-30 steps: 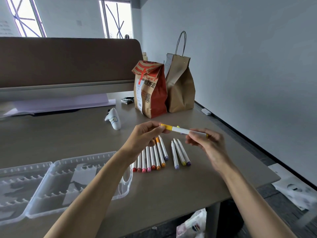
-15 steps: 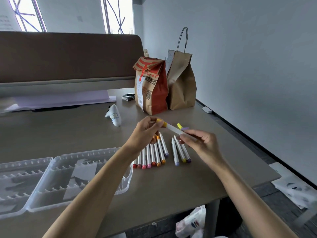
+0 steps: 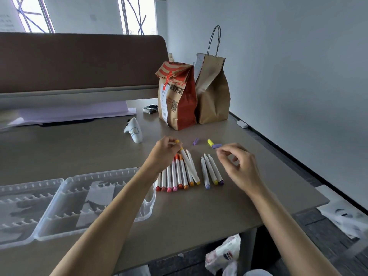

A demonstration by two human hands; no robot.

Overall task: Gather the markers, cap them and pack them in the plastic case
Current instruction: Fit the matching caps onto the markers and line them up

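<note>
My left hand (image 3: 166, 151) pinched the capped top end of a yellow marker (image 3: 186, 160) between thumb and fingertips. The marker slanted down and to the right from that grip, its lower end at the right edge of the row (image 3: 172, 177) of capped markers on the table (image 3: 79, 148); I could not tell whether it rested on them or just above.

My right hand (image 3: 240, 167) hung over the table with its fingers loosely curled and nothing in it that I could see. Its fingertips were just beside a purple cap (image 3: 216, 145). A yellow cap (image 3: 209, 142) touched that one, and a second purple cap (image 3: 195, 141) lay a little to the left, apart from both.

Three uncapped markers (image 3: 211, 171) lay side by side between the row and my right hand, tips pointing away from me.

The clear case (image 3: 65, 181) sat open at my left, near the row, with no markers visible in its slots.

Behind all this stood a red bag (image 3: 177, 100) and a brown bag (image 3: 214, 92), touching, with a white controller (image 3: 133, 130) to their left.
</note>
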